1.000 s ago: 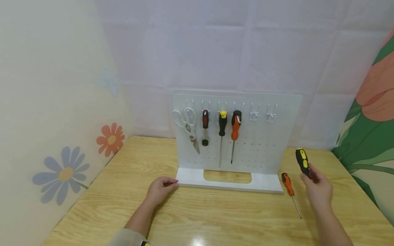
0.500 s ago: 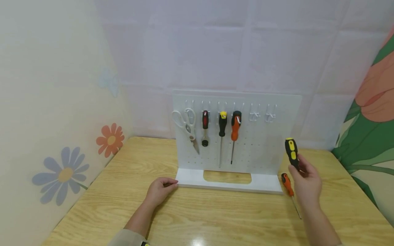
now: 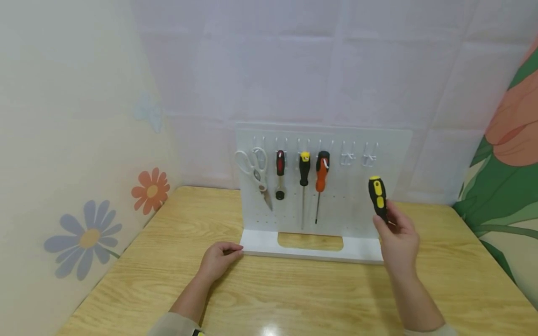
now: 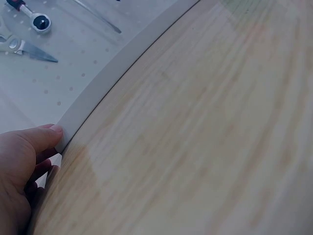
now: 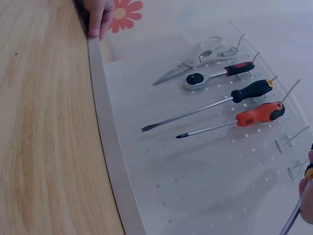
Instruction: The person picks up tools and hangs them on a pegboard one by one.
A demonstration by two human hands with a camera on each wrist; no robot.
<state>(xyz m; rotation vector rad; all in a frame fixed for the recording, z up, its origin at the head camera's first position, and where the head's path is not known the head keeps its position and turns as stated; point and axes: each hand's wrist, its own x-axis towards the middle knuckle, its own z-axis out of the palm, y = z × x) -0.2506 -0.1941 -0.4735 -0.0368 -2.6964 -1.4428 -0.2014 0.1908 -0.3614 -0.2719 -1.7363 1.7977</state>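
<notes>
In the head view my right hand (image 3: 399, 240) grips a black and yellow screwdriver (image 3: 377, 196) near the lower end of its handle, handle upward, in front of the right side of a white pegboard (image 3: 353, 205). Its metal shaft (image 5: 296, 215) shows at the lower right of the right wrist view. My left hand (image 3: 218, 260) pinches the left front corner of the pegboard's base, thumb on top, as the left wrist view shows. On the board hang scissors (image 3: 257, 173), a ratchet wrench (image 3: 280, 175), a black screwdriver (image 3: 304, 170) and an orange screwdriver (image 3: 322, 172).
Two bare hooks, a left one (image 3: 348, 157) and a right one (image 3: 369, 158), are at the board's right. The pegboard stands on a wooden table (image 3: 294, 298). A wall with painted flowers (image 3: 90, 238) is at the left, and a white cloth hangs behind.
My right hand has moved left and upward with the screwdriver, from the table's right side to before the board. It now hides the orange screwdriver lying on the table. My left hand stays put.
</notes>
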